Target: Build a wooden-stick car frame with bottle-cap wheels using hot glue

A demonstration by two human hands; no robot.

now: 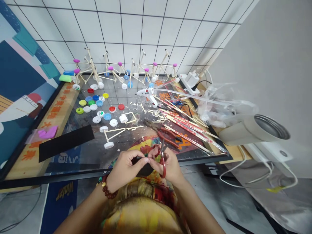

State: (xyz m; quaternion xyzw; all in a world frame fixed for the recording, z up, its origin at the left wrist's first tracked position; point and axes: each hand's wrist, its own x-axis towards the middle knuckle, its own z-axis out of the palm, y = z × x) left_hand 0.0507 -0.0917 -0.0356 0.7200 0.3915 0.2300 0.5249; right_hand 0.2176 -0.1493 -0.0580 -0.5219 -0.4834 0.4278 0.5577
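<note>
My left hand [126, 167] is closed in a pinch on a small black piece of sheet material [145, 170], just in front of the table edge. My right hand [172, 164] is closed around red-handled scissors [163, 166], whose blades point away from me. Its thumb and fingertips meet those of my left hand at the black piece. Whether the right fingertips also grip that piece I cannot tell. A longer black strip [66, 143] lies flat on the table to the left. Beyond my hands are red-handled pliers [168, 135] and a stick frame with white cap wheels [109, 145].
Bottle caps [99, 103] in several colours are spread at centre-left. A white glue gun [148, 94] lies behind the pliers. Wooden sticks [187, 125] are heaped at right, near a power strip [190, 83]. Stick models with pink tops [110, 68] line the back wall.
</note>
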